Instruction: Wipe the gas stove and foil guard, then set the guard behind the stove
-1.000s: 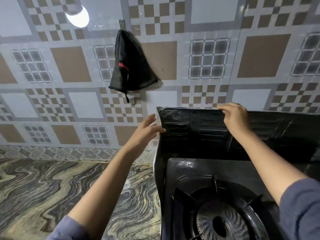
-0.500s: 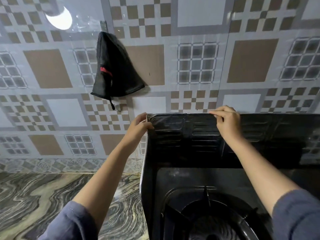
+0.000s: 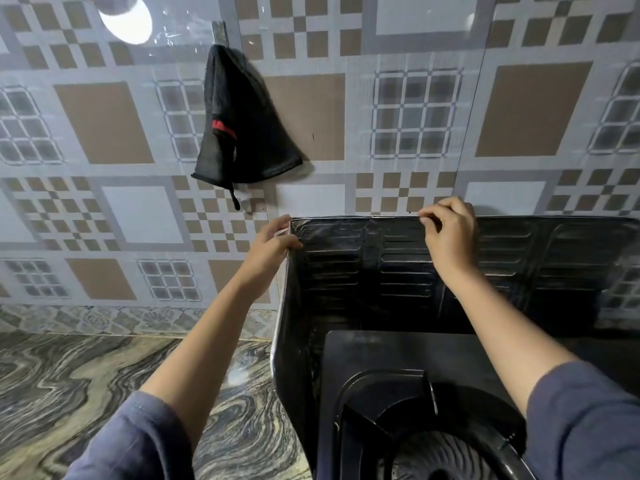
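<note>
Now, from the head camera, the foil guard (image 3: 381, 271) stands upright along the back of the gas stove (image 3: 391, 362), its back panel close to the tiled wall (image 3: 104, 123) and its left wing folded forward beside the stove's left edge. The left hand (image 3: 273, 242) grips the guard's top left corner, thumb inside. The right hand (image 3: 450, 233) pinches the top rim further along, so the two hands are well apart. This looks like the final placing step. To do it well, she'd want a light pinch so the thin foil doesn't crease, with the back panel pressed flat to the tiles and the wing squared against the stove before letting go. A second ago the left hand was spread open just short of that corner; it has since closed on it, while the right hand has kept its hold on the rim. A black cloth (image 3: 239, 133) hangs on the wall above the marbled counter (image 3: 69, 393).
</note>
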Tool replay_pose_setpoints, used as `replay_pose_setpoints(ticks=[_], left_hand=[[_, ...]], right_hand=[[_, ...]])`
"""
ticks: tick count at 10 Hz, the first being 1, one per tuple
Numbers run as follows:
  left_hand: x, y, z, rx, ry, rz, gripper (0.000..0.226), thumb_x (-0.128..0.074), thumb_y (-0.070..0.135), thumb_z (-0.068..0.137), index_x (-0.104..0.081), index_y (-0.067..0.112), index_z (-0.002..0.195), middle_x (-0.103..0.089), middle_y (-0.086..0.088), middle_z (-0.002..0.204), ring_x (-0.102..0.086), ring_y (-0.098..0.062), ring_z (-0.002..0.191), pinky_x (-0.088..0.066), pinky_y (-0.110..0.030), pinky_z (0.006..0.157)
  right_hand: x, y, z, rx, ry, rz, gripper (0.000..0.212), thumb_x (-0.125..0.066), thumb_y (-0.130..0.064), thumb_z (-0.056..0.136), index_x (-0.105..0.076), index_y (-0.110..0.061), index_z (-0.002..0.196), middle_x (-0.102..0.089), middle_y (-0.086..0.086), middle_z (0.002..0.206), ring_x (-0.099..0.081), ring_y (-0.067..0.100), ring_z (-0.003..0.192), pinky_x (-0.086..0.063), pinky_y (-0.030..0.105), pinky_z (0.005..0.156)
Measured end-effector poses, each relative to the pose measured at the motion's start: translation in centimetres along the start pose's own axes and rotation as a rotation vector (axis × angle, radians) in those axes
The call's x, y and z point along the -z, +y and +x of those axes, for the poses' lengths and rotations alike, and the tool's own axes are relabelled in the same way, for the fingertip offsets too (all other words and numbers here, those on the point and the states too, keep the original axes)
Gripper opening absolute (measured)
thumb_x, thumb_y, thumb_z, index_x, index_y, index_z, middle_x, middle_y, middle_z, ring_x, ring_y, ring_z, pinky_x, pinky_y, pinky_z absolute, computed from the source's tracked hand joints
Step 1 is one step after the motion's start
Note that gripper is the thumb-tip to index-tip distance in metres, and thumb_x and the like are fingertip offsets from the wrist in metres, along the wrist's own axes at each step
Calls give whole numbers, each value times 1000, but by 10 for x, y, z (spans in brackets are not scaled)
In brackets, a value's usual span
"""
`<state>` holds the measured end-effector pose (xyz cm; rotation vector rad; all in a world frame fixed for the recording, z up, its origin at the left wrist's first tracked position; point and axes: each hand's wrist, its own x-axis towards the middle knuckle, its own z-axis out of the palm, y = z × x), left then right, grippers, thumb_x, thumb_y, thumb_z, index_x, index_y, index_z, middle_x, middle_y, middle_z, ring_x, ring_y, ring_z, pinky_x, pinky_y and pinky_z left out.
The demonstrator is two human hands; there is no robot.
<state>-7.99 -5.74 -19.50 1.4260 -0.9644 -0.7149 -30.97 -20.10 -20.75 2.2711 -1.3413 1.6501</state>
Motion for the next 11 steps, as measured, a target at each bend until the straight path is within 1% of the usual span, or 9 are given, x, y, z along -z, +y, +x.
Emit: replay_pose_setpoints(ticks=[1, 2, 3, 5, 7, 8, 9, 10, 11], left_hand=[[-2, 3, -3, 15, -38, -26, 60, -53, 1, 82, -38, 11, 139, -40, -4, 141, -43, -19, 122, -35, -20, 93], [0, -1, -1, 20, -34, -7, 76, -65, 22, 63, -44, 15, 135, -45, -8, 141, -43, -22, 129, -34, -37, 111], [1, -6, 3, 19, -13, -19, 80, -65, 27, 57, -45, 17, 133, -47, -9, 139, -44, -22, 130, -33, -43, 113], [-8, 3, -2, 4, 44, 2, 65, -64, 15, 72, -44, 12, 134, -46, -12, 138, -44, -26, 130, -34, -43, 112], [-9, 1, 0, -37, 60, 42, 56, -59, 9, 85, -40, 8, 137, -46, -13, 137, -43, -25, 128, -35, -39, 110], [-8, 0, 0, -35, 58, 57, 53, -59, 12, 87, -40, 9, 136, -45, -12, 139, -42, -23, 129, -36, -33, 105], [-6, 2, -1, -44, 41, 127, 53, -58, 21, 89, -40, 11, 137, -43, -11, 141, -40, -21, 132, -34, -28, 100], [-5, 8, -8, -52, 16, 219, 54, -55, 28, 91, -37, 13, 139, -38, -10, 146, -35, -20, 136, -32, -28, 100], [-1, 20, -20, -90, 15, 306, 56, -53, 31, 92, -33, 17, 142, -30, -8, 151, -31, -22, 138, -31, -33, 107]], right_hand=[[1, -1, 0, -31, 5, -41, 6, -66, -4, 81, -70, -6, 86, -65, 12, 93, -52, 30, 94, -36, 26, 72], [3, -2, 1, -60, 2, -21, 4, -66, -3, 81, -69, -5, 83, -65, 12, 94, -52, 30, 95, -36, 27, 72], [4, -3, 1, -78, -12, 4, 4, -65, -4, 82, -68, -5, 83, -63, 11, 96, -51, 29, 97, -37, 28, 71], [8, -5, -2, -79, -3, 6, 6, -65, -4, 82, -69, -4, 87, -62, 14, 96, -52, 31, 98, -37, 27, 71], [13, -5, -6, -46, -5, -10, 11, -63, -5, 84, -70, -4, 91, -63, 14, 93, -53, 31, 94, -37, 27, 69], [16, -8, -5, -28, -38, -24, 14, -59, -6, 86, -69, -2, 95, -65, 15, 95, -55, 30, 92, -41, 28, 71], [21, -14, -3, -38, -85, -32, 18, -56, -7, 88, -69, -1, 98, -66, 16, 97, -57, 30, 94, -44, 30, 74], [24, -18, -1, -64, -145, -36, 21, -54, -7, 89, -68, -1, 103, -67, 16, 103, -57, 31, 96, -46, 33, 78], [32, -32, 3, -74, -244, -71, 31, -51, -14, 91, -61, -7, 119, -63, 11, 121, -55, 30, 111, -47, 42, 94]])
